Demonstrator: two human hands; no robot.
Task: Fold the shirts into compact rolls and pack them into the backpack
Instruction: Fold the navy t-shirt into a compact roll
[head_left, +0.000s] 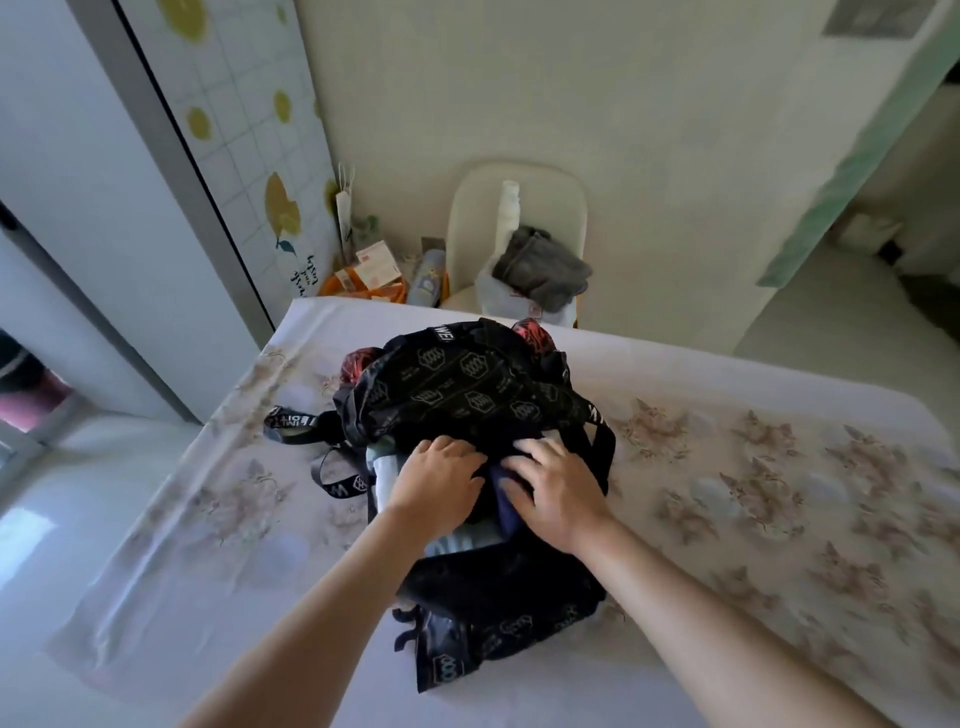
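Black printed nylon backpack (467, 384) lying open mid-table on the flowered tablecloth (753, 467), 2 hands at its mouth.
A pale rolled shirt (384, 470) and a navy rolled shirt (506, 501) fill the opening. The right hand (558, 493) presses flat on the navy one, fingers spread. The left hand (439, 480) bends its fingers inside, and I cannot tell if it grips anything. The table's far edge is just behind the bag, with more cloth to the right than to the left.

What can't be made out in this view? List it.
Head view:
- Number of shirts in the backpack: its flap and both hands cover the opening.
- Whether the left hand and right hand have a grip on the navy shirt or only press: fingertips sink into cloth.
- Labels on the boxes behind the table: too small, blurred.
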